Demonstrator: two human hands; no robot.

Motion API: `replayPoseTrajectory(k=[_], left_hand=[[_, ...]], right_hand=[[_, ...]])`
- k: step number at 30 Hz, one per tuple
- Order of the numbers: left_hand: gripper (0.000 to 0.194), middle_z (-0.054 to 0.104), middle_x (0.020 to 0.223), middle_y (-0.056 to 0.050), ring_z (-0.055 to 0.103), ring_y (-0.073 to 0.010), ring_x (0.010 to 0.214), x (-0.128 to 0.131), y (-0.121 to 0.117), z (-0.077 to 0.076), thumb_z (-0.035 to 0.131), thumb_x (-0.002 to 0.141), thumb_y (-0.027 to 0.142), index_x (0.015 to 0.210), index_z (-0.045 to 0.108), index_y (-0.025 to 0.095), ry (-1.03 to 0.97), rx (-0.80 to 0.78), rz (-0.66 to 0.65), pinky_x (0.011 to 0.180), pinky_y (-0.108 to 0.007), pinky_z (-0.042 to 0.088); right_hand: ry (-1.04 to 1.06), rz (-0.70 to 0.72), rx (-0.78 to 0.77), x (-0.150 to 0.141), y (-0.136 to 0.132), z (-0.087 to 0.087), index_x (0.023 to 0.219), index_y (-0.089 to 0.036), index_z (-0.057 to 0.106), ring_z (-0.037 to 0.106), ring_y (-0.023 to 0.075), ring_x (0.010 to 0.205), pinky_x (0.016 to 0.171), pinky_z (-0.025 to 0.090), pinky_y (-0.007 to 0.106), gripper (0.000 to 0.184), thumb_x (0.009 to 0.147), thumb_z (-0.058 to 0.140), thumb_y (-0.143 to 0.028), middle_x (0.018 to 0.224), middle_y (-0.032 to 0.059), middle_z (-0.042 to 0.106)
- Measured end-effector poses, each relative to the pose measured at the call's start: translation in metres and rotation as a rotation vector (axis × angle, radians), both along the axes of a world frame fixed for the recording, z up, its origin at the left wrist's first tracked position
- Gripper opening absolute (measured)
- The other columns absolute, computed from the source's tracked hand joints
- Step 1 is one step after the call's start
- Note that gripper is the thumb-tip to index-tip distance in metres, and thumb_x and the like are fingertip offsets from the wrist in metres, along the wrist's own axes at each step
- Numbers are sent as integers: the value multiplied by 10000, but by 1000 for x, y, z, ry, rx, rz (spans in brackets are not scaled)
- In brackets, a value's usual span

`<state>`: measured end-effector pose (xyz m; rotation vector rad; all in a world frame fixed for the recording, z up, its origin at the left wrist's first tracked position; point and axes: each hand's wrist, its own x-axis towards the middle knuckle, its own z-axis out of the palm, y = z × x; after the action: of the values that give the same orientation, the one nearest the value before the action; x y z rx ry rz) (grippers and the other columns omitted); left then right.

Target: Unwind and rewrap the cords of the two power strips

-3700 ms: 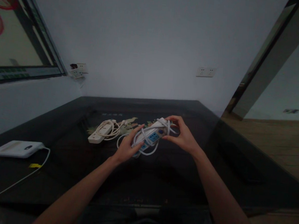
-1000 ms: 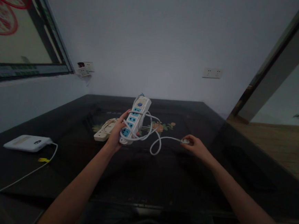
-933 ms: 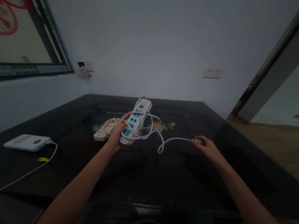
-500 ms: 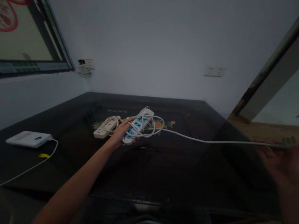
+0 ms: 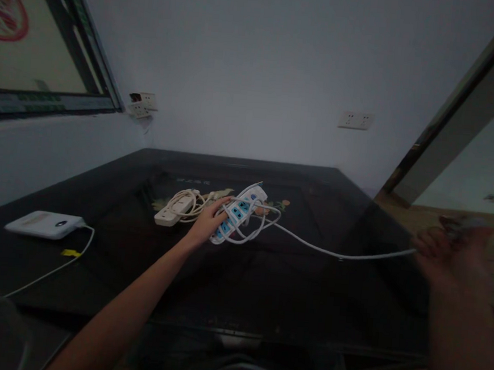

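Note:
My left hand (image 5: 208, 222) is closed round a white power strip (image 5: 240, 210) with blue sockets, held tilted over the dark table. Loops of the strip's white cord (image 5: 265, 227) are wound about its body. From there the cord runs right in a sagging line to my right hand (image 5: 449, 246), whose fingers are closed on it at the table's right edge. A blurred end, perhaps the plug, shows above those fingers. Just left of my left hand lies a second, cream power strip (image 5: 168, 215) with its own coiled cord (image 5: 200, 203).
A white box-shaped device (image 5: 42, 224) with a cable (image 5: 91, 241) and a yellow tag (image 5: 70, 252) rests on the left of the dark table (image 5: 290, 291). Wall sockets (image 5: 356, 120) are on the wall behind. A window (image 5: 45, 38) is at left.
My left hand and the blue-socketed power strip have shifted slightly right. My right hand has moved a little left, its fingers closing more, and the cord between them now sags lower.

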<state>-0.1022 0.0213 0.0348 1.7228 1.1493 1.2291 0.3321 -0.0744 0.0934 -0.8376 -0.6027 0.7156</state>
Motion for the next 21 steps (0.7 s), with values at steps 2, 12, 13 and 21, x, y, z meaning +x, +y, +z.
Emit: replayPoseTrajectory(k=[2,12,13,21], left_hand=[[507,555,1352,-101,503,-276,1245,0,0,0,551,787,330,1270,572,177,65,88,-9,1057,-418,377],[475,529,1373,-94,469,-247,1279,1,-15,14,550,827,262,1296,531,191,-16,218,-13,1103,-412,313],[472,529,1371,-94,475,-248,1273,1,-16,15,552,832,271,1297,528,194,-29,223,-12,1099,-409,322],[485,535,1365,-95,505,-255,1240,2,-26,25,559,855,343,1313,498,196,-104,256,-3,1065,-399,373]], right_hand=[[-150,83,-12,-20,-3,8,546,-195,417,190,60,415,361,160,184,535,611,768,-593,458,-78,262],[-1049,606,-265,-150,-13,18,1235,-217,606,479,94,507,428,374,208,559,696,687,-338,731,-8,604],[-1056,637,-252,-162,-8,14,1242,-212,590,496,92,507,429,382,205,559,699,683,-305,742,-8,607],[-966,669,-223,-203,31,-17,986,-215,471,467,57,369,329,343,174,288,761,637,-286,724,-42,596]])
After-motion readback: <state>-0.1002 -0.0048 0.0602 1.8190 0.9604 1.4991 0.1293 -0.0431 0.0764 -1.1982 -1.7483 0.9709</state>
